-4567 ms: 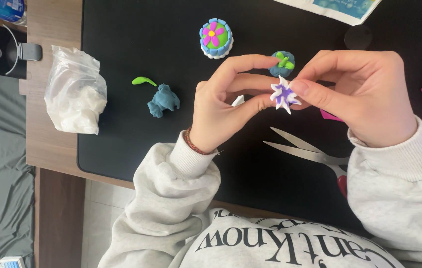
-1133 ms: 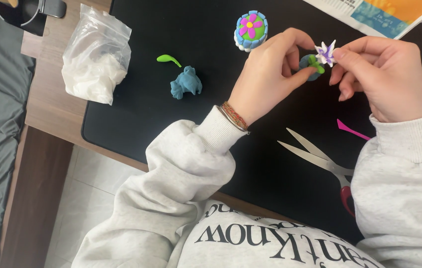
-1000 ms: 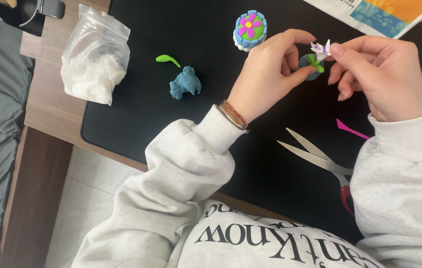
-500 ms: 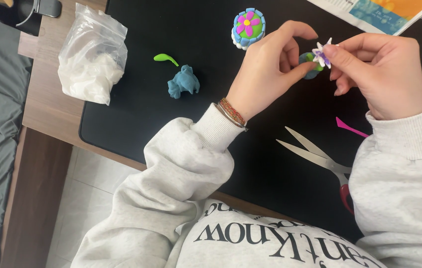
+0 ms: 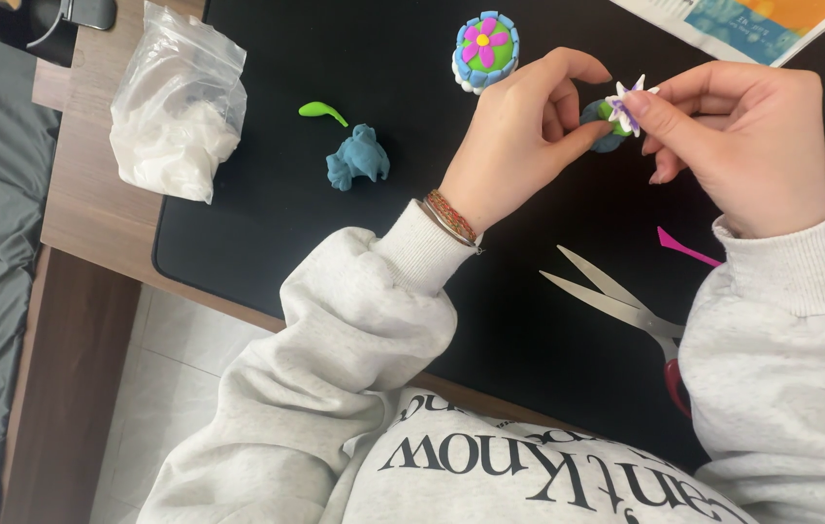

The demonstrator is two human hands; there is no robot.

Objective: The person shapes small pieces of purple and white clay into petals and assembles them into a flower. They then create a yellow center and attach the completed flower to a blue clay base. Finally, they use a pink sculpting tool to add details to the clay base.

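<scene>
Risk: petals on the white-purple flower (image 5: pixel 625 102) look thin; too hard a press from the right hand (image 5: pixel 733 146) could flatten them. Left hand (image 5: pixel 521 136) pinches the small blue-green clay ball (image 5: pixel 599 124), right fingertips pinch the flower against it. Both sit between the hands, upper right of frame, above the black surface (image 5: pixel 354 243).
</scene>
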